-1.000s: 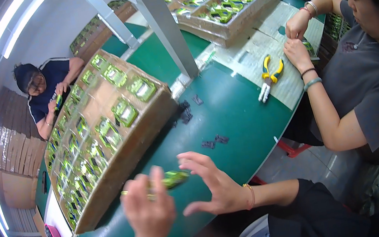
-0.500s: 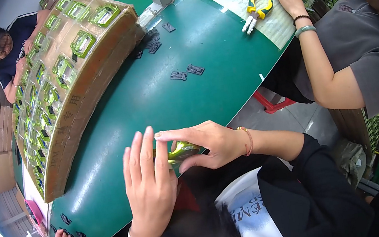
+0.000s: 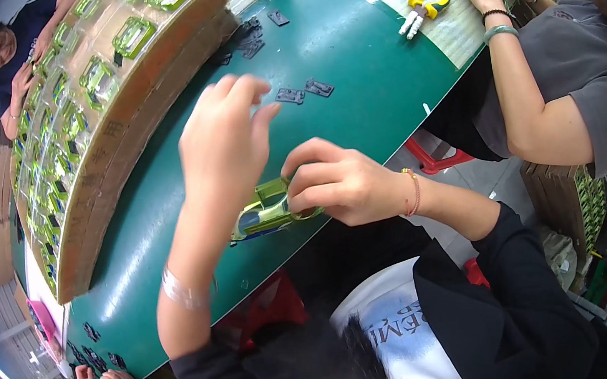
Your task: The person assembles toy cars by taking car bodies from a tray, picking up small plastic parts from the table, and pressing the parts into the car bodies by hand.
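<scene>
A shiny green toy car body [image 3: 264,215] lies at the near edge of the green table, its open inside partly in view. My right hand [image 3: 346,187] is closed on its right end, and the fingers hide that part. Above and left of it, my left hand [image 3: 222,135] reaches out over the table, somewhat blurred. Its thumb is apart from the bent fingers, and nothing shows between them. Just beyond those fingertips lie two flat black plastic parts, a left one [image 3: 290,96] and a right one [image 3: 319,87].
A large cardboard tray [image 3: 143,96] of green car bodies stands at the left. More black parts [image 3: 249,42] lie beside it. Yellow-handled pliers [image 3: 423,6] rest on a pale mat [image 3: 453,40] before a co-worker at the right. Other people's hands work at far left and lower left.
My left hand has left the car body and moved up and away toward the black parts. My right hand has brought the car body down to the table edge, turning it.
</scene>
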`<action>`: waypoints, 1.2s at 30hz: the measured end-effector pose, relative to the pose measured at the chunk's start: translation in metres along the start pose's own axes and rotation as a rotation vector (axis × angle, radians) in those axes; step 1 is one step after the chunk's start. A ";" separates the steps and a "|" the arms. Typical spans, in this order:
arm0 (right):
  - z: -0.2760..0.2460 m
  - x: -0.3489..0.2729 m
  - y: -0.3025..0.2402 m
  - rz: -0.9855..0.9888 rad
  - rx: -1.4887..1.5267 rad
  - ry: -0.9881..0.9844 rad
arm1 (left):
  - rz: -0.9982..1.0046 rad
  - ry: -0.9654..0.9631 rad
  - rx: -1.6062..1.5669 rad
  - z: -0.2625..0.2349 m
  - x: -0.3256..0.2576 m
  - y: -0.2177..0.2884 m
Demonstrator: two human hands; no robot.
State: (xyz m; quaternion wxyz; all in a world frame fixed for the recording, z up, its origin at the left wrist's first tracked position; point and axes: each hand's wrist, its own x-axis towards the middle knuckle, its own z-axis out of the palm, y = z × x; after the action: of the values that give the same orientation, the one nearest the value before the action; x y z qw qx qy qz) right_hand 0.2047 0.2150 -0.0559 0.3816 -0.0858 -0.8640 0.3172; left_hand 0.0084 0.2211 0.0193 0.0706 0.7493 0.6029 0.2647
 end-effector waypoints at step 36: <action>0.024 -0.042 -0.001 -0.253 -0.206 0.021 | 0.196 -0.135 0.043 -0.010 -0.159 0.029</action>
State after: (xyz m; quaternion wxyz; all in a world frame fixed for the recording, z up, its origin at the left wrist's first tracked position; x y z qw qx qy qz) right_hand 0.2165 0.1861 -0.0925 0.4167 -0.0182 -0.8918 0.1752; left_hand 0.0073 0.0613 -0.0092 0.0685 0.8222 0.5260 0.2064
